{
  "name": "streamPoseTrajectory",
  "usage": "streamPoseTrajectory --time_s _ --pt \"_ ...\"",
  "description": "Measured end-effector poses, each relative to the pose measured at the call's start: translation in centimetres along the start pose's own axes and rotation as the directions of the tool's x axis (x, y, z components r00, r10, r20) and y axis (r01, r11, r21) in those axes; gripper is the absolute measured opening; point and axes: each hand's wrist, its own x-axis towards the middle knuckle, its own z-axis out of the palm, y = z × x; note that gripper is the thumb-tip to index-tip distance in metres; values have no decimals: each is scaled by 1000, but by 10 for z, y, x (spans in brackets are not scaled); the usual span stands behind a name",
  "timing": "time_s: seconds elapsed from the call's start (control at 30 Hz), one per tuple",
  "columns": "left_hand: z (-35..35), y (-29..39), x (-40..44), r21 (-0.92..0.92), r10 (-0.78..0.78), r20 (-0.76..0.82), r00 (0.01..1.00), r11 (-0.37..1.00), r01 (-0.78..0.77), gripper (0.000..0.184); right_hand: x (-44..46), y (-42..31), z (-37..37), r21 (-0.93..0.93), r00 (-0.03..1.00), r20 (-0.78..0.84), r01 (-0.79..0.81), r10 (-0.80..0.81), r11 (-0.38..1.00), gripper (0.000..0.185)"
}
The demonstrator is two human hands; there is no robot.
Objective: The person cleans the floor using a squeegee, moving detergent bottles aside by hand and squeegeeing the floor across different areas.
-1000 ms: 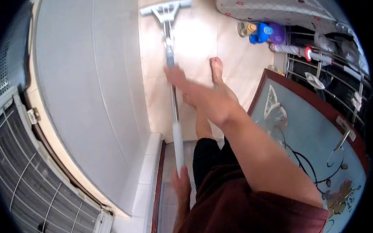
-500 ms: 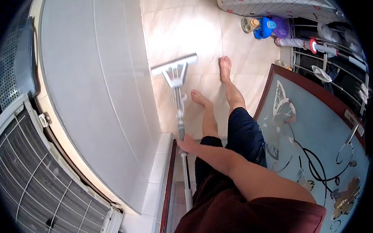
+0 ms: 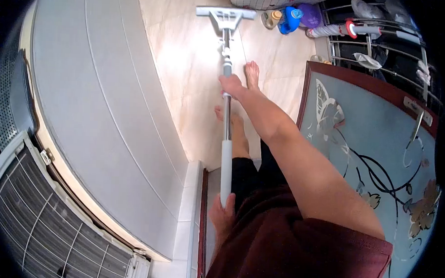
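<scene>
A sponge mop (image 3: pixel 227 117) with a grey-white head (image 3: pixel 225 15) stretches away from my body over the tiled floor. Its metal pole runs back to a pale grey grip. My right hand (image 3: pixel 232 86) is closed around the upper pole, below the head, with the arm stretched forward. Lower down, close to my shirt, my left hand (image 3: pixel 222 215) wraps the end of the grip. Both bare feet show on the floor beside the pole, one partly behind it.
A grey panelled surface (image 3: pixel 106 110) rises on the left, beside a gridded appliance grille (image 3: pixel 58 216). On the right stands a frosted door (image 3: pixel 360 124). Several bottles, including a blue bottle (image 3: pixel 288 22), stand near a metal rack (image 3: pixel 382 46) at the back.
The mop has been pushed forward, its head now farther away and nearly level. My right arm has extended with it, and my left hand on the grip has come into view.
</scene>
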Motion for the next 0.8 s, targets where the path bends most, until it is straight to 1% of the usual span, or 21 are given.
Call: streamPoseTrajectory --time_s 0.03,0.07,0.13,0.2,0.23,0.3,0.33,0.37,0.4,0.47,0.5,0.53,0.57,0.6,0.63,0.7,0.73,0.77,0.8 --pt "1 10 0 -80 -18 28 999 997 20 38 10 22 -2 48 1000 20 -22 21 999 33" --pt "3 -2 -11 62 -12 -18 1000 998 13 37 2 46 -3 -172 994 58 102 -93 980 33" --pt "9 -78 -41 141 -61 -39 997 988 66 33 -20 120 18 -91 974 106 209 -199 974 33" --pt "-8 -132 -74 150 -152 -25 988 977 154 32 -54 152 35 222 972 76 200 -222 954 34" --pt "-18 -152 -91 151 -197 -24 980 968 199 31 -90 151 32 209 984 58 151 -166 966 35" --pt "-29 -172 -105 147 -234 -26 972 961 235 30 -147 124 19 183 996 19 77 -82 980 38" --pt "-33 -171 -105 146 -239 -25 971 960 240 30 -144 118 12 187 998 -3 61 -62 981 39" --pt "-29 -171 -95 143 -205 -23 978 968 207 29 -141 112 5 191 999 -24 46 -42 980 40" --pt "-22 -172 -81 141 -166 -20 986 976 167 29 -124 113 3 189 943 -120 330 -311 925 41" --pt "0 -146 -37 121 -35 -11 999 992 36 28 -102 95 -15 100 932 -87 360 -352 928 42" --pt "7 -130 -22 92 12 -6 1000 996 -11 27 -87 68 -32 10 991 30 130 -131 991 42" --pt "11 -104 -11 64 45 -14 999 997 -44 27 -59 53 -31 86 997 -27 67 -65 994 41" --pt "2 -44 -14 54 67 -38 997 996 -64 26 -35 43 -25 167 997 -78 16 -3 986 41" --pt "-6 17 -17 45 88 -61 994 995 -85 24 -20 48 -14 171 997 -77 12 1 985 41" --pt "-13 20 -18 52 93 -65 994 995 -90 24 -4 54 -6 103 997 -34 75 -72 992 39" --pt "-39 12 -27 83 94 -137 986 993 -83 23 -15 39 7 186 1000 19 11 -15 982 39" --pt "-63 11 -36 173 15 -81 997 985 -1 28 -45 32 20 326 992 42 -124 116 937 40" --pt "-88 10 -47 262 -66 -37 997 962 73 34 -59 37 38 145 995 32 -103 99 984 42" --pt "-116 4 -59 337 -103 -38 994 935 109 37 -66 45 68 252 980 85 -197 181 947 46"
